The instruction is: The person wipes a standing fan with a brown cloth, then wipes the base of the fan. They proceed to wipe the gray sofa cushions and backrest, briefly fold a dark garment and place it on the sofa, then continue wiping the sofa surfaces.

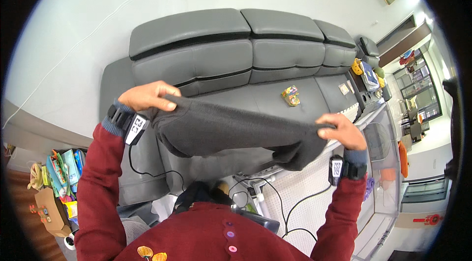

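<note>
A dark grey knitted fabric piece [236,124], perhaps a garment, is stretched in the air between both hands. My left hand [149,96] pinches its upper left corner between thumb and fingers. At the other end, my right hand [343,130] grips the upper right corner. The cloth sags between them, with a loose fold hanging near the right end. Both wrists wear strapped devices with black cables. Beyond the cloth stands a grey leather sofa [221,58], with a colourful packet [290,95] lying on its seat.
A white perforated panel with a clear-sided enclosure [381,150] is at the right. A cardboard box [51,211] and several books or packs [68,168] stand at the left. Black cables [285,209] loop below the cloth. Items lie on the sofa's console.
</note>
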`<state>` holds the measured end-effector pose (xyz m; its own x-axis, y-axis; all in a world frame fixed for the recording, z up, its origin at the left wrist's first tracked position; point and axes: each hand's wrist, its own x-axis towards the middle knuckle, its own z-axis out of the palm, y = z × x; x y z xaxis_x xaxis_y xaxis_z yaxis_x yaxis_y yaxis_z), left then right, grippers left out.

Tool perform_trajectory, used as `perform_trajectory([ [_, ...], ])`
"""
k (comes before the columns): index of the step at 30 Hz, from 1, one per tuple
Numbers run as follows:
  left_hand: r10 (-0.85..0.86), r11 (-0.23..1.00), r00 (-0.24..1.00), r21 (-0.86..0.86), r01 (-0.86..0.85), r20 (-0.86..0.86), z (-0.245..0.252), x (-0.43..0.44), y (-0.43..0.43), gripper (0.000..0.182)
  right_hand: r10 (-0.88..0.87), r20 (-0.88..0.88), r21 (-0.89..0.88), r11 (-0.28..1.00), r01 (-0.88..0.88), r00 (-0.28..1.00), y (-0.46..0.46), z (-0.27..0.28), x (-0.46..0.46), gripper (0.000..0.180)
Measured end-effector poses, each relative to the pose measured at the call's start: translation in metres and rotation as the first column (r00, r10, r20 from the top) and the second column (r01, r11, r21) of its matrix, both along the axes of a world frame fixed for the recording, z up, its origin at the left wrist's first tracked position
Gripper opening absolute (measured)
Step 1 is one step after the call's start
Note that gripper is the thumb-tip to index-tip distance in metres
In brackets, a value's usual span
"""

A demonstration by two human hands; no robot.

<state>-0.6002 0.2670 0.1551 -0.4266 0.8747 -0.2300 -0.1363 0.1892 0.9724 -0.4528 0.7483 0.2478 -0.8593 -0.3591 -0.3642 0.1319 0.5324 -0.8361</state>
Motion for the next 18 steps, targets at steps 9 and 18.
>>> perform_trajectory([
  [9, 0.204, 0.887, 0.816, -0.252, -0.388, -0.540, -0.238, -0.107, 0.032, 0.039, -0.387, -0.022, 0.133, 0.913, 0.386, 0.922, -0.020, -0.292, -0.137, 0.023],
  [18, 0.678, 0.383, 0.454, -0.248, -0.890, -0.578, -0.426, 0.021, 0.037, 0.011, -0.462, -0.073, 0.443, 0.779, 0.444, 0.884, -0.061, -0.501, -0.077, 0.018],
])
